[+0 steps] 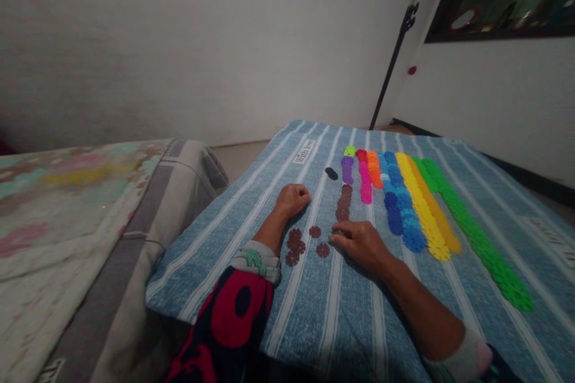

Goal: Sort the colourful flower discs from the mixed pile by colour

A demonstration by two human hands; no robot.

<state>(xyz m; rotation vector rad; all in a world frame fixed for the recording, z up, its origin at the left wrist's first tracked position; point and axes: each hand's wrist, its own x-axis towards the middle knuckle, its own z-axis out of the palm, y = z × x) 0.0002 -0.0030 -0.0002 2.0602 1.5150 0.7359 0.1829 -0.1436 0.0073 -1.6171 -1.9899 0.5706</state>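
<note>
Head view: left hand (293, 198), right hand (357, 242) near discs (295, 245) inside tablecloth's edge (211, 220), grips unclear

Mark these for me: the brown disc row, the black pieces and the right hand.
Brown disc row (344, 202): head view, middle of the row.
Black pieces (331, 173): head view, middle of the cluster.
Right hand (363, 242): head view, back of the hand.

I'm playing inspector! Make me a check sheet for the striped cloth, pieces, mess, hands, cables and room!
Surface: blue striped cloth under the discs.
Job's things: brown discs between the hands, some overlapping; coloured rows farther right, including a yellow row and green row.
Clutter: nothing seen.
Left hand: fingers curled; any grip hidden.
Right hand: fingertips near the discs; grip unclear.
Cables: nothing seen.
Surroundings: pale wall, black stand, flowered cloth at left.
</note>
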